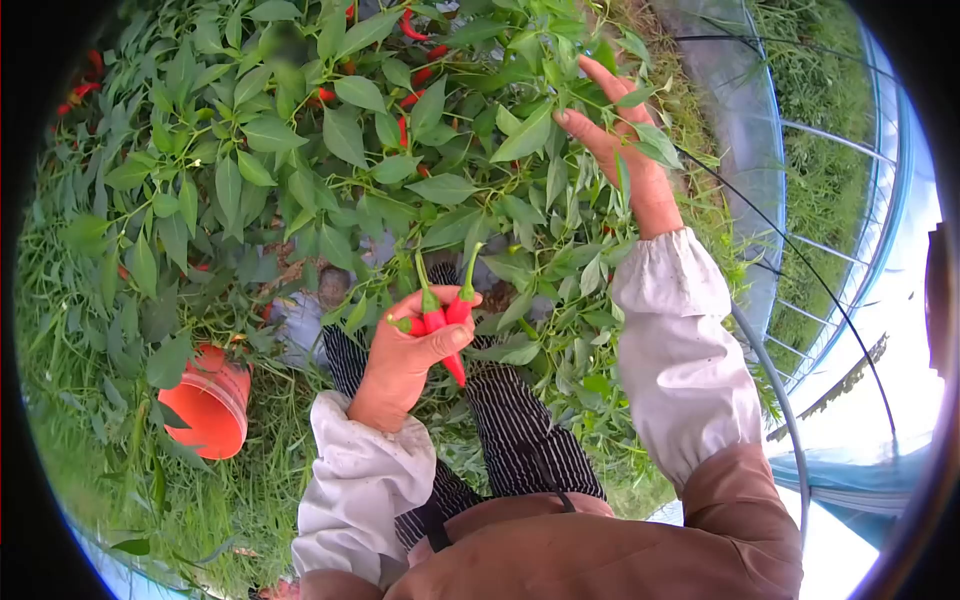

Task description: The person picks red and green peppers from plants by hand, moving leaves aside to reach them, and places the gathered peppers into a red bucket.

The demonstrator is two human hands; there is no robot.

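My left hand is closed around several red chili peppers with green stems, held low in front of my legs. The thumb presses across them, and one pepper tip points downward. Up at the right, my right hand reaches into the pepper plant, its fingers apart among the leaves. Leaves cover part of that hand, and no pepper shows in it. More red peppers hang in the foliage near the top of the view.
An orange bucket lies tilted in the grass at the left, its mouth toward me. On the right, a black cord and a grey hose run beside plastic sheeting and a framed greenhouse wall.
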